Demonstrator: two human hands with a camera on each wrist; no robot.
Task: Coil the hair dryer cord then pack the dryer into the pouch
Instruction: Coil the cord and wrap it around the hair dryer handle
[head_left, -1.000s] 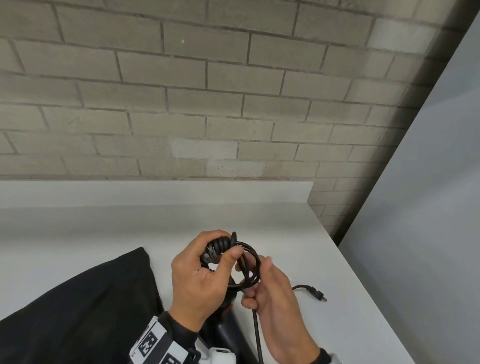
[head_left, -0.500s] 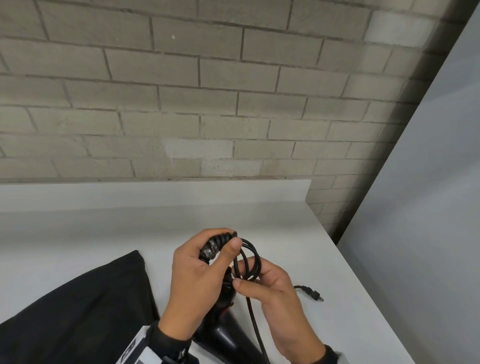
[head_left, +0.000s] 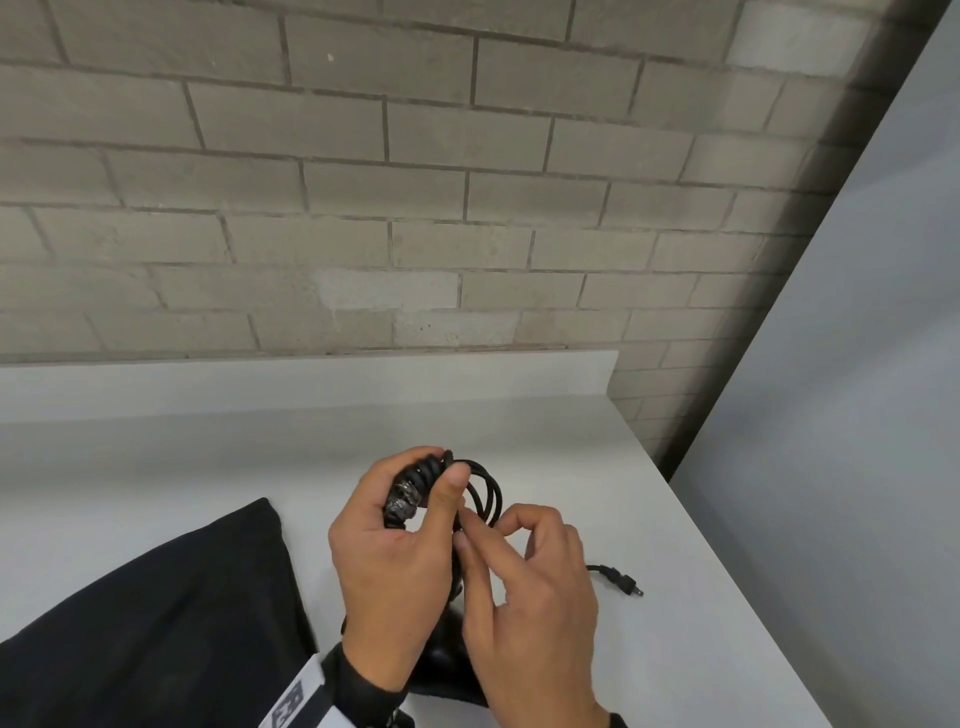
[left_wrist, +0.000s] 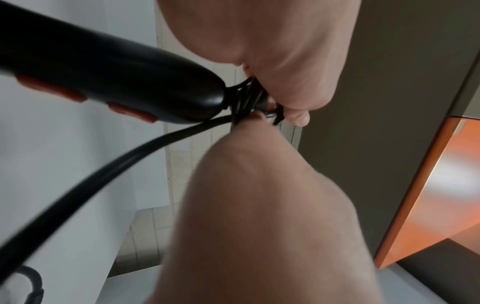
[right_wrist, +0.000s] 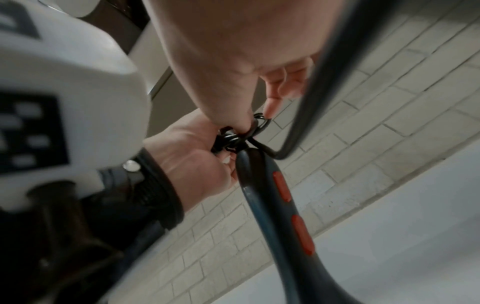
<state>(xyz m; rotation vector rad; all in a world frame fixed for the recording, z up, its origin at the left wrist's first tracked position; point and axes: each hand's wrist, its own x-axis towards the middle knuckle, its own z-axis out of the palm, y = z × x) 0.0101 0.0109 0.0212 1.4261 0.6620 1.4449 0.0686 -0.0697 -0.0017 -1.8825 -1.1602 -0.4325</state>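
My left hand (head_left: 400, 540) grips a tight bundle of coiled black cord (head_left: 415, 491) above the white table, thumb pressed over the loops. My right hand (head_left: 524, 577) is just to its right and pinches the cord at the coil with thumb and forefinger. The black hair dryer (head_left: 447, 660) hangs below both hands, mostly hidden; its handle with red buttons (right_wrist: 275, 197) shows in the wrist views (left_wrist: 116, 67). A loose stretch of cord (left_wrist: 103, 170) trails down. The plug (head_left: 621, 578) lies on the table to the right. The black pouch (head_left: 145, 623) lies flat at the lower left.
The white table (head_left: 571, 457) ends at a right edge (head_left: 727, 597) beside a grey panel. A low white backsplash and a brick wall (head_left: 415, 208) stand behind it.
My right hand has slid up the cord to the coil and now pinches it close to my left thumb. The left hand has kept its grip on the bundle.
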